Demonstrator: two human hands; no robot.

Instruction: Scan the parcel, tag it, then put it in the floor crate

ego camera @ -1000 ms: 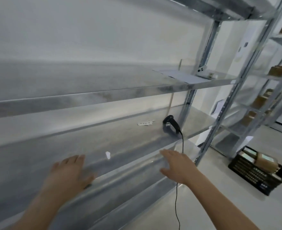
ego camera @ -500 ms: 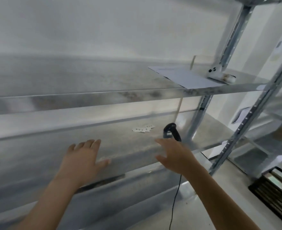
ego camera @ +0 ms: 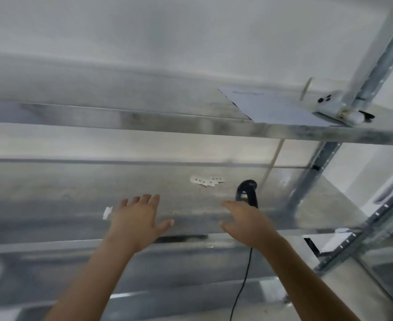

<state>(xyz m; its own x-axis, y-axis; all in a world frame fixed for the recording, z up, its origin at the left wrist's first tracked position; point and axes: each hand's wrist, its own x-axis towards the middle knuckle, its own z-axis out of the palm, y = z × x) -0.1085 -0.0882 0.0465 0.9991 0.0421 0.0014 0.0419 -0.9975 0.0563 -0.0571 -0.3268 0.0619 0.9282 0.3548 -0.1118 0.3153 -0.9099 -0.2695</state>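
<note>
A black corded barcode scanner point(ego camera: 247, 191) stands on the middle metal shelf point(ego camera: 51, 193). My right hand point(ego camera: 246, 224) is open with spread fingers just in front of the scanner and hides its lower part; I cannot tell if it touches it. My left hand point(ego camera: 136, 220) is open, palm down, over the shelf's front edge. A small heap of white printed tags point(ego camera: 205, 180) lies behind the hands, and one loose tag point(ego camera: 107, 212) lies left of my left hand. No parcel and no floor crate are in view.
The upper shelf carries a white sheet of paper point(ego camera: 272, 107) and a white phone point(ego camera: 332, 105) by the upright post point(ego camera: 373, 72). The scanner's black cable point(ego camera: 244, 281) hangs over the shelf edge. Another rack's perforated post point(ego camera: 362, 232) stands at the right.
The view has swung left and closed in on the shelf, so the floor crate has left the frame. Both hands have risen to the middle shelf, the right one closing on the scanner.
</note>
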